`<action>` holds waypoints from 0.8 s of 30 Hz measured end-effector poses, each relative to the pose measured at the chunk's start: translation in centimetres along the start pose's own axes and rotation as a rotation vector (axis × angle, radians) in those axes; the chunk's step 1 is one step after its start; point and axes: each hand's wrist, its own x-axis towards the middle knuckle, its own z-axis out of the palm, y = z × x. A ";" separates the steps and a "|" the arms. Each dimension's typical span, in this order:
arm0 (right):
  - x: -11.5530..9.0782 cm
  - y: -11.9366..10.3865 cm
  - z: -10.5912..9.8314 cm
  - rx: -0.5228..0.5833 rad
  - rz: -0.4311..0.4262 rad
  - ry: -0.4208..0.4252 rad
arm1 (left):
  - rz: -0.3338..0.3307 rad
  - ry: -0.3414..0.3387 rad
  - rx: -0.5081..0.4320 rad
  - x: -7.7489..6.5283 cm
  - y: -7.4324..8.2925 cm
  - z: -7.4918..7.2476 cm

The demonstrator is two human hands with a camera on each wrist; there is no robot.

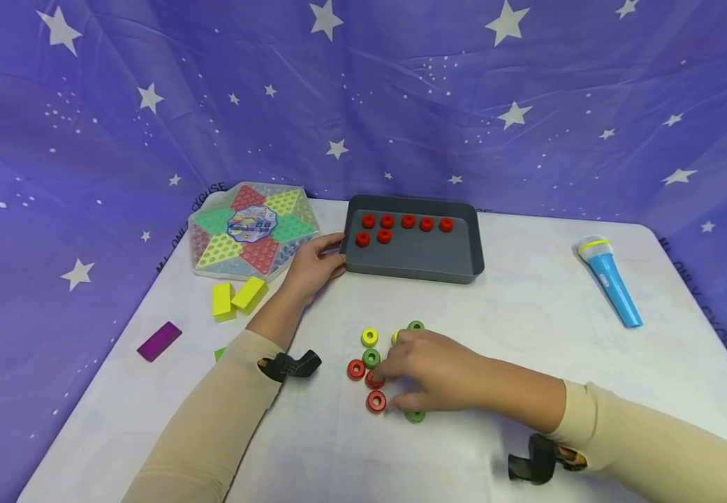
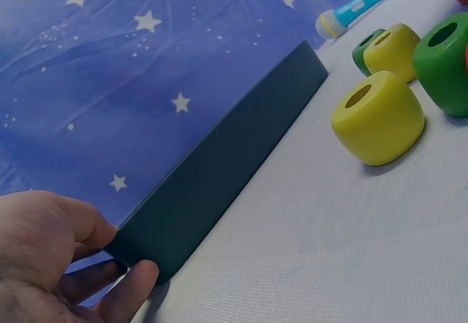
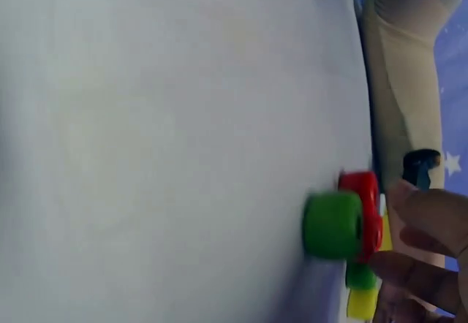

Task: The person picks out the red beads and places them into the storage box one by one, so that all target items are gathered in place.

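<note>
A dark grey tray [image 1: 413,269] stands at the back of the table, with several red beads [image 1: 408,221] inside. My left hand [image 1: 314,267] holds the tray's left end; the left wrist view shows thumb and fingers at a corner of its wall. Nearer me is a loose group of beads: red beads [image 1: 356,369], green beads [image 1: 371,358] and yellow beads [image 1: 369,337], each with a hole. Over this group my right hand [image 1: 435,370] reaches down, thumb and fingers apart, a fingertip at a red bead [image 1: 373,380]. It partly covers other beads.
A star-patterned game board [image 1: 253,227] lies left of the tray. Yellow blocks [image 1: 223,302], a purple block [image 1: 159,341] and a partly hidden green block [image 1: 219,354] lie on the left. On the right is a blue toy microphone [image 1: 613,283]. A starry purple cloth hangs behind.
</note>
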 end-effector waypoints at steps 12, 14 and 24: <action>0.2 -1.6 2.7 -0.156 -0.059 0.065 | 0.003 -0.002 0.005 0.2 -0.2 0.1; 0.4 -1.7 2.8 -0.189 -0.068 0.074 | -0.004 -0.008 0.005 0.2 -0.2 0.1; 0.0 -2.1 2.4 -0.202 -0.075 0.094 | -0.015 -0.008 -0.002 0.2 0.0 0.1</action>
